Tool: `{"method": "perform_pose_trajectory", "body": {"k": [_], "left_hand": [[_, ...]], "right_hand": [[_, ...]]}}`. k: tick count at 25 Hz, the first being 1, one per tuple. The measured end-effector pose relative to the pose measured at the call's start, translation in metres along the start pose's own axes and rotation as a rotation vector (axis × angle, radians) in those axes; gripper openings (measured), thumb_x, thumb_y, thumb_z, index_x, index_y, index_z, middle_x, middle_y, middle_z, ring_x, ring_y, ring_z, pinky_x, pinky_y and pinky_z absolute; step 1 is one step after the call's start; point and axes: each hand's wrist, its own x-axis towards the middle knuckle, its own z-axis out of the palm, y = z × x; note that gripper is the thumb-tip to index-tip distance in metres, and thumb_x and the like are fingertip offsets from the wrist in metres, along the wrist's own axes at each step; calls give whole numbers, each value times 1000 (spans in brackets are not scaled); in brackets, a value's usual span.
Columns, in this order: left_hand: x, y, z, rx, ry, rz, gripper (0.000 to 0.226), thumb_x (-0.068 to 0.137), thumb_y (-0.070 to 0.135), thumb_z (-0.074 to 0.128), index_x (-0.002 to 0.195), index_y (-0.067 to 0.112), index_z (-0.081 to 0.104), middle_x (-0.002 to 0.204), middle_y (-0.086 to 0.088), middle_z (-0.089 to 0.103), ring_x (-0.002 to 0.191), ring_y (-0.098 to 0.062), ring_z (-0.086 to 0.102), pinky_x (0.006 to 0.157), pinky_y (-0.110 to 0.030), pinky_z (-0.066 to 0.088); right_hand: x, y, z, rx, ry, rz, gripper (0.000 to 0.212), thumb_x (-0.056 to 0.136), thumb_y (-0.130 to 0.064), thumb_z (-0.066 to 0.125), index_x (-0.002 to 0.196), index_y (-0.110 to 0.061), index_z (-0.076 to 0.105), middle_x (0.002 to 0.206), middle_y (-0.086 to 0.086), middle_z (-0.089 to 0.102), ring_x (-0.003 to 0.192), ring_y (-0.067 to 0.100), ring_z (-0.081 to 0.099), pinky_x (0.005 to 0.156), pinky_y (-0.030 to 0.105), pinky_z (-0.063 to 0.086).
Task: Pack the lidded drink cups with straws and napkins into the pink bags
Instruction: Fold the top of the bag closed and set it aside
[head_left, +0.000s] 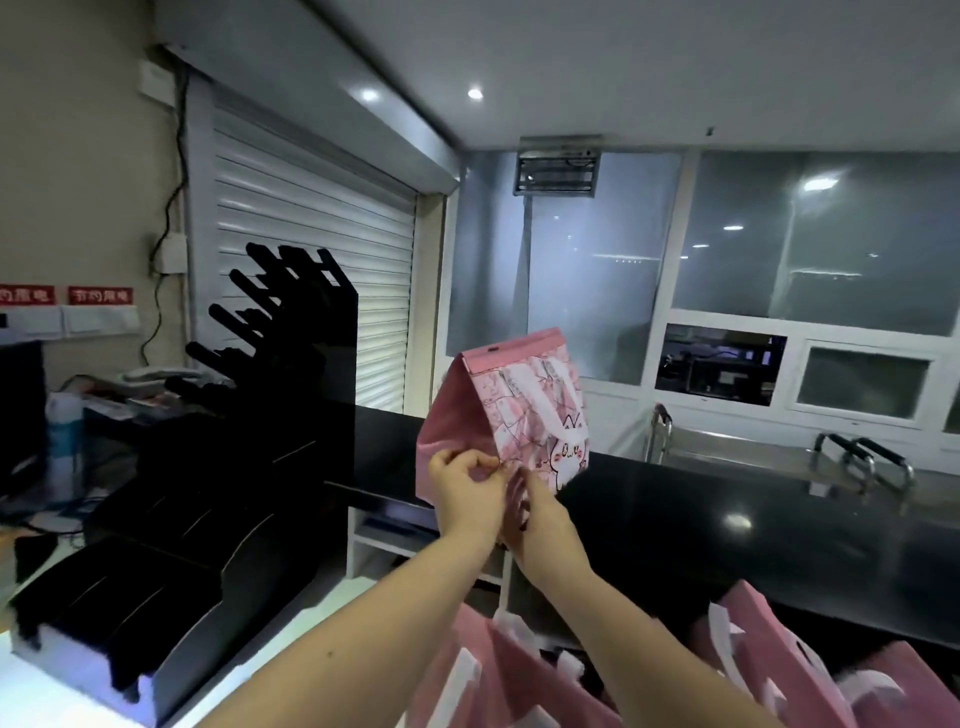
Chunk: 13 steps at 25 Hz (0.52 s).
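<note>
A dim shop counter (727, 525) of black stone runs under frosted windows, with a closed roller shutter (311, 249) to the left. The pink bag (498, 410) hangs in the air over the counter's near edge, folded end up and mouth down. The step looks like opening it: best to pull the two lips apart evenly, then turn it upright. The left hand (465, 491) pinches the lower edge with curled fingers. The right hand (540, 519) grips the same edge beside it. More pink bags (779, 670) stand below. No cups show.
</note>
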Motion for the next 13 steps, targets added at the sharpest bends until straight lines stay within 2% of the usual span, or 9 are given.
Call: {"method": "perform_pose_trajectory", "body": {"k": [2, 4, 5, 6, 7, 8, 10, 12, 13], "left_hand": [[45, -26, 14, -4, -40, 0, 22, 75, 15, 80, 65, 17, 61, 114, -1, 49, 74, 6, 53, 67, -1, 40], [92, -49, 28, -9, -77, -26, 26, 76, 12, 78, 61, 20, 58, 106, 2, 49, 74, -6, 58, 80, -24, 52], [113, -61, 35, 12, -89, -45, 28, 77, 11, 77, 61, 21, 57, 103, 4, 48, 74, -8, 58, 82, -30, 52], [132, -75, 42, 35, -98, -60, 28, 78, 11, 76, 61, 21, 56, 103, 4, 47, 74, -8, 57, 79, -28, 51], [146, -89, 48, 64, -115, -75, 26, 80, 13, 75, 63, 21, 57, 106, 4, 47, 74, -6, 55, 73, -20, 49], [155, -100, 53, 93, -128, -86, 24, 82, 14, 73, 65, 20, 58, 109, 5, 45, 74, -3, 53, 65, -9, 42], [169, -122, 60, 121, -159, -97, 20, 84, 17, 71, 69, 19, 59, 110, 7, 41, 73, 3, 49, 56, -1, 36], [182, -142, 67, 112, -193, -87, 20, 83, 20, 73, 69, 26, 60, 114, 5, 44, 87, -7, 54, 66, -2, 37], [188, -150, 67, 95, -220, -63, 21, 81, 21, 75, 70, 32, 60, 113, 5, 46, 97, -12, 56, 76, -8, 41]], "right_hand": [[34, 8, 22, 35, -20, 1, 30, 99, -23, 49, 127, -13, 52, 106, 2, 64, 95, 16, 63, 63, 8, 46], [76, 15, 48, 245, 25, 144, 33, 101, -28, 43, 119, -4, 59, 96, 9, 70, 87, 17, 67, 62, 19, 52], [95, 26, 61, 379, 7, 163, 36, 101, -29, 43, 118, -3, 60, 95, 11, 71, 84, 17, 68, 63, 23, 53], [113, 34, 74, 478, 12, 209, 37, 101, -30, 42, 119, -2, 60, 95, 12, 72, 83, 17, 69, 62, 24, 54], [128, 41, 87, 500, 31, 256, 38, 102, -29, 41, 119, 0, 59, 94, 12, 72, 81, 16, 70, 61, 24, 55], [139, 52, 99, 498, 52, 300, 39, 102, -28, 40, 119, 1, 58, 92, 12, 72, 78, 14, 70, 60, 22, 55], [154, 69, 117, 481, 48, 370, 39, 102, -29, 38, 117, 1, 59, 91, 12, 69, 78, 14, 68, 64, 23, 55], [166, 86, 128, 439, 60, 442, 39, 100, -33, 44, 115, -2, 62, 98, 12, 70, 86, 15, 68, 74, 25, 53], [172, 95, 130, 383, 69, 449, 35, 99, -31, 47, 119, -7, 61, 101, 9, 71, 88, 14, 68, 76, 24, 52]]}}
